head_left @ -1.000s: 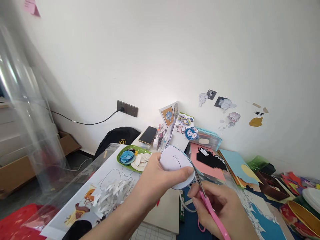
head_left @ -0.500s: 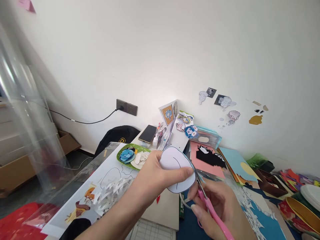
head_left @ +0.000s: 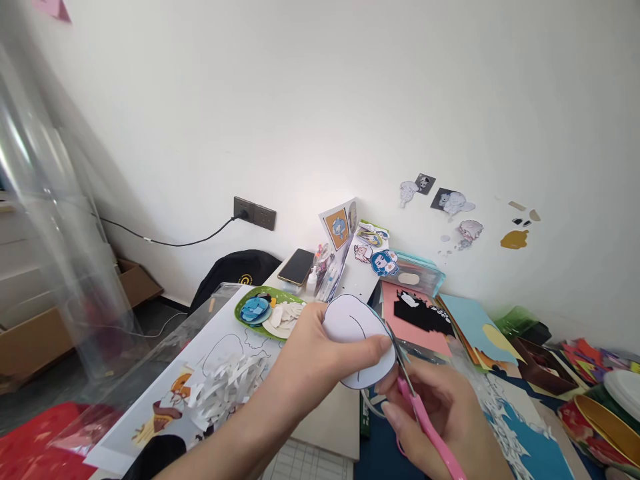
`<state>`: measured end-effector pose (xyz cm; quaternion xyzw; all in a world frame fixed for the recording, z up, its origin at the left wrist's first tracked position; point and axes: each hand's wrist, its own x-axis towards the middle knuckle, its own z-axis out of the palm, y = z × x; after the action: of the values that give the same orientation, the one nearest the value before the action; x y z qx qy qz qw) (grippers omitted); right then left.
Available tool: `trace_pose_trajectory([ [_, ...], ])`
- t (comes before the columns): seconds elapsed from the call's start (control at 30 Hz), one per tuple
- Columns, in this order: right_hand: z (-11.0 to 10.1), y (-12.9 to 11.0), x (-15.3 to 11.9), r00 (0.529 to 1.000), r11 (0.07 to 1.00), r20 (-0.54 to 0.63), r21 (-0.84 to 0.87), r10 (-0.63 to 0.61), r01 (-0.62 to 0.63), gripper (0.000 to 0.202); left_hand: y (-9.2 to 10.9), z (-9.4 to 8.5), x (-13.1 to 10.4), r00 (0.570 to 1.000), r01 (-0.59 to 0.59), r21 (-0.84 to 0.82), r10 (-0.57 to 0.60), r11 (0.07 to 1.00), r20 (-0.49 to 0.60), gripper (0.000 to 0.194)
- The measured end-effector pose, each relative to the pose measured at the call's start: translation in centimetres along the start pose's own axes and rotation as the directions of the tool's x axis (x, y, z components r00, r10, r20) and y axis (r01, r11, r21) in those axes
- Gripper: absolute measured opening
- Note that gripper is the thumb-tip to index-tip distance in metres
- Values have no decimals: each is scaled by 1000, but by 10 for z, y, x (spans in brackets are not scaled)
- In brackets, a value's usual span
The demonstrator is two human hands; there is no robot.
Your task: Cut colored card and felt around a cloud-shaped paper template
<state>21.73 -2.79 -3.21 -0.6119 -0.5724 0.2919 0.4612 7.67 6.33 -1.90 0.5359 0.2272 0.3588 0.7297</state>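
Where the two hands come together above the dark blue surface (head_left: pixel 375 457), a rounded white paper cutout (head_left: pixel 346 321) is pinched in the left hand (head_left: pixel 320 355), tilted so that its drawn face looks up at the person. The left thumb lies across that face, its tip near the right edge; the other fingers go behind, so I cannot see how they are spread. The right hand (head_left: pixel 447 410) is curled round the handles of the pink-handled scissors (head_left: pixel 421 412), fingertips by the cutout's lower right rim, though whether they touch the paper I can't tell from here. What counts is the line of the scissors: their long axis runs from the handles at lower right up and leftward to the tips, and the blades lie along the cutout's right edge, just past the left thumb's tip. So the cutout sits to the left of the right hand and a little beyond it. How wide the blades stand apart is too small to make out.
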Motion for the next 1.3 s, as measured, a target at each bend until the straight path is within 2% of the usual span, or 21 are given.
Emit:
trace_pose_trajectory([
  [0.53,2,11,0,997,995,-67,-80,49,-54,8,5,2,-3,1000,13,-41,-12,999,25,10],
  [0.73,-3,8,1,996,986,14,-145,86,-83,7,12,8,-6,1000,24,-88,-24,996,-6,4],
  [0.87,-7,0,3,982,979,121,-158,146,-127,6,12,9,-6,1000,27,-90,-28,996,-9,7],
  [1.1,-11,-6,5,974,978,175,-172,144,-114,4,9,6,-6,989,52,19,-49,998,-138,18],
  [1.17,-10,-3,4,978,982,159,-157,133,-109,3,9,5,-6,986,56,50,-47,997,-161,20],
  [1.3,-7,3,0,996,995,51,-60,79,-76,9,7,3,-6,989,50,85,-38,995,-140,21],
])
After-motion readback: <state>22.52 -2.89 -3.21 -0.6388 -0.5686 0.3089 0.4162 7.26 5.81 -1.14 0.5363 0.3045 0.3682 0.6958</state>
